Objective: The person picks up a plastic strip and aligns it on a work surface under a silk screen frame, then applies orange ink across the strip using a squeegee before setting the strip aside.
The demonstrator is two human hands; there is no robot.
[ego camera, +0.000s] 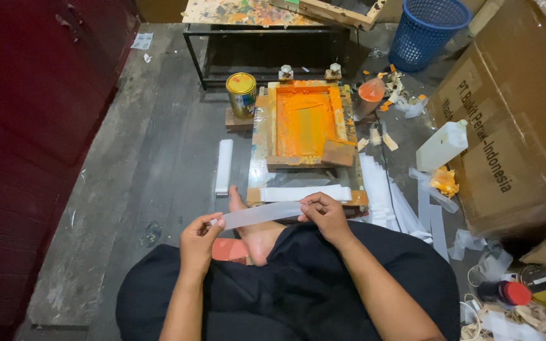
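I sit on the floor and hold a long white strip (261, 215) level between both hands, above my bare foot. My left hand (199, 243) pinches its left end. My right hand (325, 215) grips its right end. Just beyond the strip lies a wooden printing screen frame (304, 123) coated in orange ink, with a wooden squeegee block (338, 153) resting at its near right corner. Another white strip (304, 193) lies under the frame's near edge.
A yellow-lidded tin (242, 95) stands left of the frame; a white strip stack (224, 166) lies on the floor. White strips (387, 196), a white jug (442, 146), cardboard boxes (519, 120), a blue basket (426, 30) and small tins (519, 287) crowd the right. A dark red wall (33, 126) runs along the left.
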